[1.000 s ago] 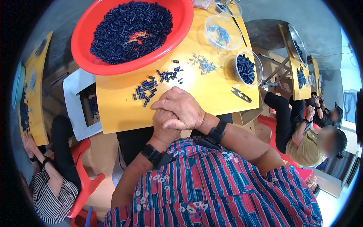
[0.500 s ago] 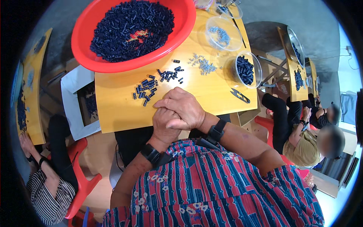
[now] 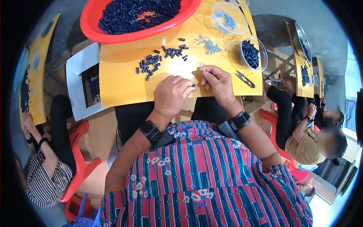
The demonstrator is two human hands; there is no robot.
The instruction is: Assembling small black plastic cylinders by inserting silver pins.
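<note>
Above the near edge of the yellow table, my left hand (image 3: pixel 170 95) is closed, with the end of a small black cylindrical piece (image 3: pixel 194 85) poking out between thumb and forefinger. Close beside it on the right, my right hand (image 3: pixel 220 84) has its thumb and forefinger pinched together; anything between them is too small to make out. Beyond my hands lie loose black pieces (image 3: pixel 150 63) in a scattered heap. A spread of small silvery metal pieces (image 3: pixel 210 45) lies farther right. Black thread snips (image 3: pixel 246 80) rest to the right of my right hand.
A large red basin (image 3: pixel 90 33) heaped with black pieces stands at the far left of the table (image 3: pixel 124 89). Clear tubs line the right side, one with black pieces (image 3: pixel 250 55), another with silvery pieces (image 3: pixel 225 20). People sit at other tables on both sides.
My hands were clasped together; they have come apart, the right one moving right. The black piece now shows in my left hand. The view has shifted, so the table sits higher.
</note>
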